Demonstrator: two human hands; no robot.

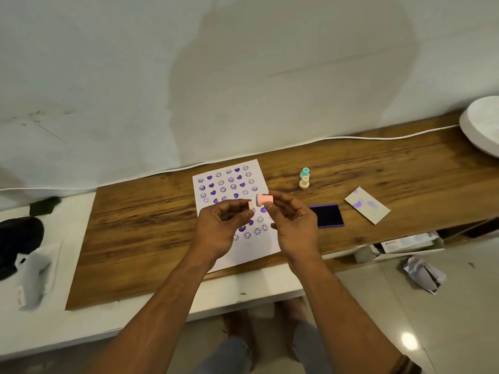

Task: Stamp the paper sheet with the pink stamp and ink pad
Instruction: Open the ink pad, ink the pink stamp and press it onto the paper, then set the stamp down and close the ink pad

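Observation:
A white paper sheet (229, 184) lies on the wooden board, covered with several purple smiley and heart prints. Above it, my right hand (293, 225) pinches the pink stamp (264, 199), held sideways in the air. My left hand (220, 228) holds a small pink cap (250, 205) between its fingertips, just left of the stamp and apart from it. The open purple ink pad (328, 215) rests on the board right of my right hand. Both hands hide the sheet's lower middle.
A teal stamp (305, 172) and a cream stamp (304, 182) stand behind the pad. A stained grey card (367, 205) lies to the right. The wooden board (140, 225) sits on a white bench; a white round object (483, 125) is far right, a black object (19, 241) far left.

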